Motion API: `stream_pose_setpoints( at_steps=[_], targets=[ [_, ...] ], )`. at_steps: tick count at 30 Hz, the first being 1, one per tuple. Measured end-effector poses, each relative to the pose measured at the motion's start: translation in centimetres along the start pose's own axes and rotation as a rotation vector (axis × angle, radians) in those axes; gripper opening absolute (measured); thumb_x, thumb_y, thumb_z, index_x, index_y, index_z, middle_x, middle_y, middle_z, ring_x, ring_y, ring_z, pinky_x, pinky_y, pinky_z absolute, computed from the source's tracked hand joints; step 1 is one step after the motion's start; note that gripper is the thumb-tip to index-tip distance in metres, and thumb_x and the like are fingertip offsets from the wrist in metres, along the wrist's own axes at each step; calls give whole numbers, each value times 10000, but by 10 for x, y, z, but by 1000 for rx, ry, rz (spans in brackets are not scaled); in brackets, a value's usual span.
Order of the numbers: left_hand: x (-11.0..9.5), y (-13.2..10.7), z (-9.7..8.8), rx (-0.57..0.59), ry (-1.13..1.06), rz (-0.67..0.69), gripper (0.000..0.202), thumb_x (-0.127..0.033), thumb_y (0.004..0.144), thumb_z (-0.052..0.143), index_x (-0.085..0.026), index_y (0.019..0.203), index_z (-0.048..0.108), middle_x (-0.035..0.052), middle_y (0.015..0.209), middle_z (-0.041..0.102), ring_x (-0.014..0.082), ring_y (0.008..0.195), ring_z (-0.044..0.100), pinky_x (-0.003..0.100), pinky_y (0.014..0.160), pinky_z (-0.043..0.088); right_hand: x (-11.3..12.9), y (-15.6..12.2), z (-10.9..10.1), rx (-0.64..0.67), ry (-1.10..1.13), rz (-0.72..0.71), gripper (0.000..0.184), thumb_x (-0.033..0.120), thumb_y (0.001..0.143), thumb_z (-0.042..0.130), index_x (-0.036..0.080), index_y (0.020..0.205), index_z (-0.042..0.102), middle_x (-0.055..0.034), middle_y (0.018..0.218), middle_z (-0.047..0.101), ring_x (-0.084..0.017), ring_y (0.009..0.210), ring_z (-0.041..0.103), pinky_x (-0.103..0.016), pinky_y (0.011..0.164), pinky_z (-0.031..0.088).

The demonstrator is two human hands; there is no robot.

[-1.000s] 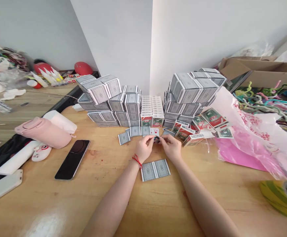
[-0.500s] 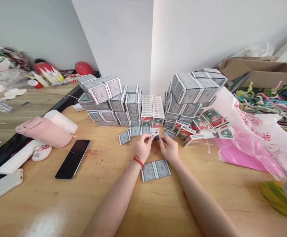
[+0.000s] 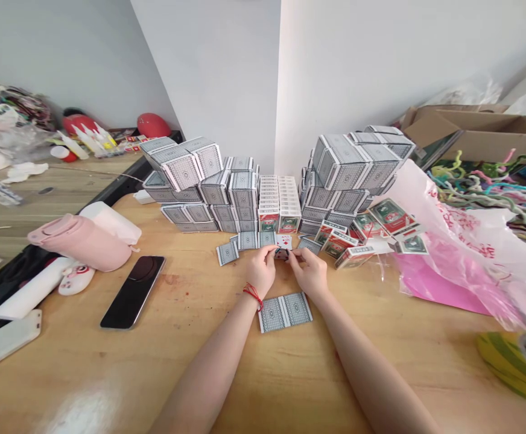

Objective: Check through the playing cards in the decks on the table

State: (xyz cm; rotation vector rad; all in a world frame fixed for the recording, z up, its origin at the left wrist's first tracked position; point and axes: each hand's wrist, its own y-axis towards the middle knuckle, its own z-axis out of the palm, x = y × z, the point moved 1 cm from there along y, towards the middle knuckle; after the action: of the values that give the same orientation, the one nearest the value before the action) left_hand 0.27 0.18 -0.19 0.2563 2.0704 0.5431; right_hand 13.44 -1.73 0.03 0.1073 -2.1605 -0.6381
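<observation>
My left hand (image 3: 262, 271), with a red string around the wrist, and my right hand (image 3: 310, 272) meet over the wooden table. Between their fingertips they pinch a small dark object (image 3: 282, 254), too small and covered to identify. Just beyond my fingers lies a face-up playing card (image 3: 284, 241) showing red marks. Grey-backed card packs (image 3: 248, 240) lie flat in a row behind my hands. Two more grey-backed packs (image 3: 285, 312) lie side by side nearer me, below my wrists.
Tall stacks of boxed cards (image 3: 339, 169) rise at the back against the wall, with red-and-green packs (image 3: 354, 253) strewn at the right. A black smartphone (image 3: 133, 292) and a pink bottle (image 3: 79, 242) lie left; a pink plastic bag (image 3: 453, 265) lies right.
My right hand has shifted slightly left, and the small dark object has moved a little left with it. The packs on the table have not moved.
</observation>
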Motion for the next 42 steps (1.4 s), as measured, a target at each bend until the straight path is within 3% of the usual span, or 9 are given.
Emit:
stream_pose_setpoints(
  at_steps=[13,21,27,42],
  targets=[
    [6,3,-1,20,17,1,270,-70,802,421,-204,911,628,24,893,685,124,814,639,233,729,508,-1,-1,1,57,58,65,155,297,801,469,202,801,591,-24,731,683,-148,661,636,-242,627,476],
    [0,0,1,62,-78,-66,95,-222,773,552,-189,810,633,18,797,684,118,715,637,224,661,513,-7,2,0,8,117,134,161,358,767,539,208,712,561,-15,681,672,-152,608,629,-258,609,485],
    [0,1,0,6,-52,-60,81,-226,757,571,-180,779,635,16,758,679,113,681,629,217,640,507,-2,1,1,55,117,118,169,342,796,495,204,719,555,-15,660,663,-144,600,624,-246,600,479],
    [6,4,-1,16,47,-15,258,-74,793,444,-206,890,643,29,890,687,139,821,638,259,741,514,-7,1,4,118,137,135,181,308,822,425,202,875,562,-39,707,667,-171,668,631,-281,657,488]
  ],
)
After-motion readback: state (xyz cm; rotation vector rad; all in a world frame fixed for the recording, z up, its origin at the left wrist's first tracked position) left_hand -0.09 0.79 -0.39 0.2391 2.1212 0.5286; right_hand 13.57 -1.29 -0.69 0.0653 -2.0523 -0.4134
